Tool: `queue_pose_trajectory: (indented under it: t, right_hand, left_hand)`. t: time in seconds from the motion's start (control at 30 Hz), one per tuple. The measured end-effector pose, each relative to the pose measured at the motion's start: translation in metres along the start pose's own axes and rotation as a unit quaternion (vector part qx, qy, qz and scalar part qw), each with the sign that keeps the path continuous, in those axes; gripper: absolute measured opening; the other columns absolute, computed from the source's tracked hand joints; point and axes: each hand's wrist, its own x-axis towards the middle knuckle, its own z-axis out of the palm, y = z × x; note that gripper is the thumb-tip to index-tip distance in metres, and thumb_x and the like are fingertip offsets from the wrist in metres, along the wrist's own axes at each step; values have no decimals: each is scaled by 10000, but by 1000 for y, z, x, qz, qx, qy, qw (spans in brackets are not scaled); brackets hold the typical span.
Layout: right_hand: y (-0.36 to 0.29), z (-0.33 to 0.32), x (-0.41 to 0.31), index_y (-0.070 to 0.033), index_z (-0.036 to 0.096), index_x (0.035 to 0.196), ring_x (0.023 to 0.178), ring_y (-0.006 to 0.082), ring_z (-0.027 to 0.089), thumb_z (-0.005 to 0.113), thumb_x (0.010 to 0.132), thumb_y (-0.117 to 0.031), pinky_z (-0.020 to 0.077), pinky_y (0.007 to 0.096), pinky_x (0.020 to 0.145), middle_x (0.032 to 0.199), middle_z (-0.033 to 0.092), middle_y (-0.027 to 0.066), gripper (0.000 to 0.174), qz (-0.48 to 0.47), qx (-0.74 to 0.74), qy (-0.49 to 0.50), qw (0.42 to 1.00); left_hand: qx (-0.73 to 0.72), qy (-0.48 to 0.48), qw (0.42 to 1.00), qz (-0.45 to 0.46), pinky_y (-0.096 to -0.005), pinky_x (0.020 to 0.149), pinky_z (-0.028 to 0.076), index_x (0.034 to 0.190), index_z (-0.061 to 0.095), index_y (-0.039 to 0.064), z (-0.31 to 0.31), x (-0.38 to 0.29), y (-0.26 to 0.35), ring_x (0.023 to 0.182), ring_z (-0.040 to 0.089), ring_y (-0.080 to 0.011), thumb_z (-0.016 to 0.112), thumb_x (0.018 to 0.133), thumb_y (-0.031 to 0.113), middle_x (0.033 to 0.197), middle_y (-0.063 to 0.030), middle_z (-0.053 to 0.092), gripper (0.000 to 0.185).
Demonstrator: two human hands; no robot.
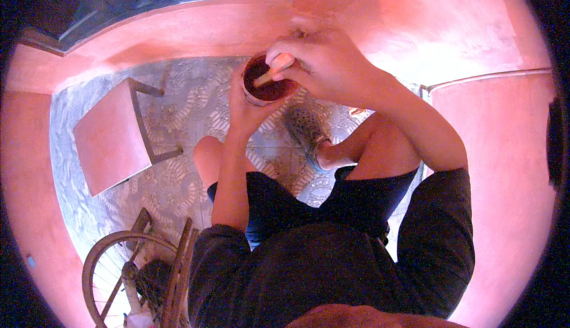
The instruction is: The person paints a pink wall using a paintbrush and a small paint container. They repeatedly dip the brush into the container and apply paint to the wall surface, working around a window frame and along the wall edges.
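My left hand (249,105) holds a round open cup or small tub (258,101) from the left and below, up near the wall. Dark reddish contents fill part of it; what they are I cannot tell. Above its rim, my right hand (303,61) is closed around the thick end of a light-coloured handled tool (271,74), perhaps a brush or spoon. The tool slants down to the left, its lower end inside the container. Some fingers of the right hand look blurred.
A small stool or table (113,136) stands on the patterned tile floor (191,101) at left. A bicycle wheel (91,274) is at lower left. Pink walls (494,150) surround the spot. My sandalled foot (307,132) rests below the container.
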Motion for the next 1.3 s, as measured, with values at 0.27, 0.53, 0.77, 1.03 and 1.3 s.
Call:
queue_pose_trajectory:
  t: [0.27,0.53,0.77,1.03,1.3]
  right_hand:
    - [-19,-21,-2,-127,737,1021,874,285,641,798,820,-146,517,402,804,929,740,39,211,-28,8,75,997]
    - [-11,-6,-4,-147,759,1086,748,244,569,789,749,-47,481,363,667,899,741,28,354,-49,10,120,992]
    - [-16,-4,-5,-165,755,1090,707,239,536,795,716,-28,455,367,604,908,724,13,400,-37,3,133,990]
    - [-18,0,-5,-137,743,1102,705,238,530,799,702,-12,461,359,611,946,754,29,423,-51,-5,146,988]
    - [-22,-18,-22,-138,745,1113,725,248,542,794,708,0,471,369,638,916,720,37,431,-14,-1,155,988]
  left_hand:
    - [-81,-9,996,-47,-407,1096,469,1423,461,38,-13,-1,-4,1270,584,-240,970,637,138,1350,-112,605,942]
    - [-90,-3,995,-36,-398,1089,477,1413,480,34,-11,-1,-9,1266,585,-239,967,638,119,1353,-111,602,919]
    - [-119,-12,991,-63,-380,1058,502,1405,482,33,-10,-2,-14,1228,608,-229,968,646,121,1320,-105,621,905]
    - [-73,-4,995,-68,-395,1068,495,1413,478,39,-12,-3,-25,1233,606,-237,976,639,149,1327,-106,616,927]
    - [-142,-17,990,-2,-411,1081,487,1427,474,41,14,8,2,1251,600,-248,976,633,167,1332,-109,615,949]
